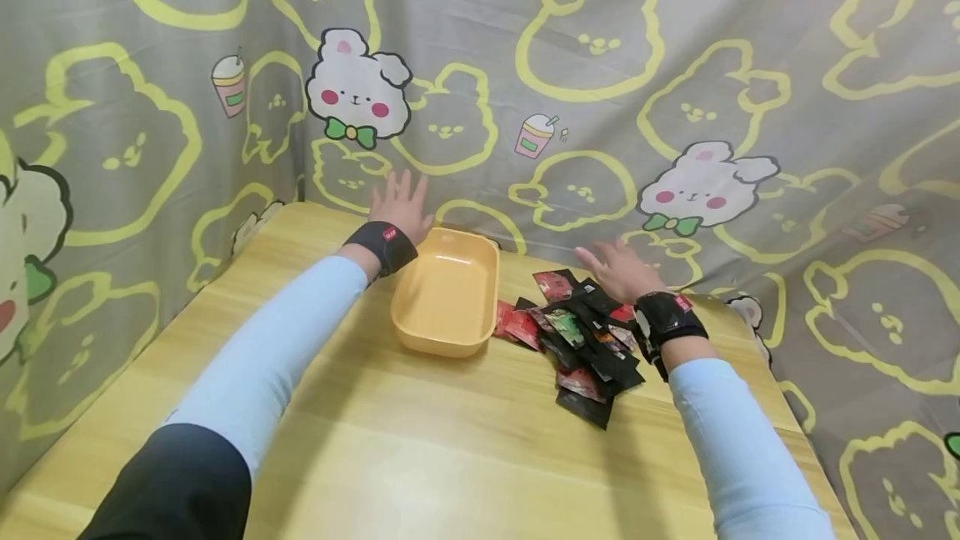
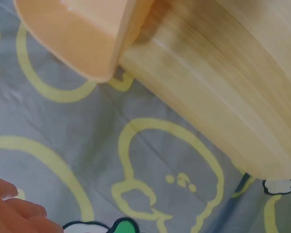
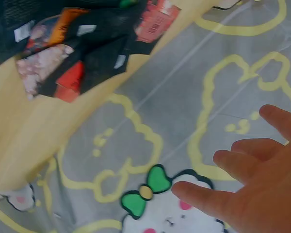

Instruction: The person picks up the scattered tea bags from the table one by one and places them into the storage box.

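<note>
An orange-yellow plastic tray with rounded corners stands on the table, its inside bare. Over its far left corner, my left hand spreads its fingers and holds nothing; in the left wrist view only fingers show at the lower left. To the tray's right lies a loose pile of small flat packets, black with red, green and white parts. Above the far right side of the pile, my right hand has its fingers apart and grips nothing. The right wrist view shows those straight fingers away from the packets.
A light wood-grain table carries the tray and packets. Grey cloth with yellow outlines and white cartoon faces hangs close behind the table and along both sides. Black bands wrap both wrists.
</note>
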The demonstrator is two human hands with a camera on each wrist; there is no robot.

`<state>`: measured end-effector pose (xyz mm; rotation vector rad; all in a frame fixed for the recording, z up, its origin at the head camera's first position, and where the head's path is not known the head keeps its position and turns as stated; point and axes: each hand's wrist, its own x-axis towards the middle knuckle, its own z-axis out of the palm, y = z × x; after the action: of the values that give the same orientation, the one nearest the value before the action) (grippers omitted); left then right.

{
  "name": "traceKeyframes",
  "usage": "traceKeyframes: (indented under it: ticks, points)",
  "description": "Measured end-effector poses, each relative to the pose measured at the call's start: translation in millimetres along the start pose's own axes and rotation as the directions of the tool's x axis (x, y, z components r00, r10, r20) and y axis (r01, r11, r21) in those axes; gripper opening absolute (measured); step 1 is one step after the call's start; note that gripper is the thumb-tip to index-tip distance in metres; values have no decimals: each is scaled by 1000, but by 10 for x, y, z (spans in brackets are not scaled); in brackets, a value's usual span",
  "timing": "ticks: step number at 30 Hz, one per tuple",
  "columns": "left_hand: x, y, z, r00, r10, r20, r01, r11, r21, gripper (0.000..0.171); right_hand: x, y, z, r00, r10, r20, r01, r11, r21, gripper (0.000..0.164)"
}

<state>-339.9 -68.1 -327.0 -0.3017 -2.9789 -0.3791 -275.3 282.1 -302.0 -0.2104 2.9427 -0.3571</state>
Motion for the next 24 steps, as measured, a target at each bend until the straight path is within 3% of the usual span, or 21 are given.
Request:
traceKeyframes:
  ticks: [9,16,24]
  points:
    - [-82,-128,349,1000,-5,22,5,1000,-12,69,-4,264,285,998,21,51,-23,999,39,80]
    - [-168,-235,674,999,-5,33,6,1000,-29,69,117,321,518,998,-6,64,2,998,63,75]
    - [-262,-289,755,989,-37,147,48,997,-69,64,269,306,658,995,6,99,-13,998,69,75]
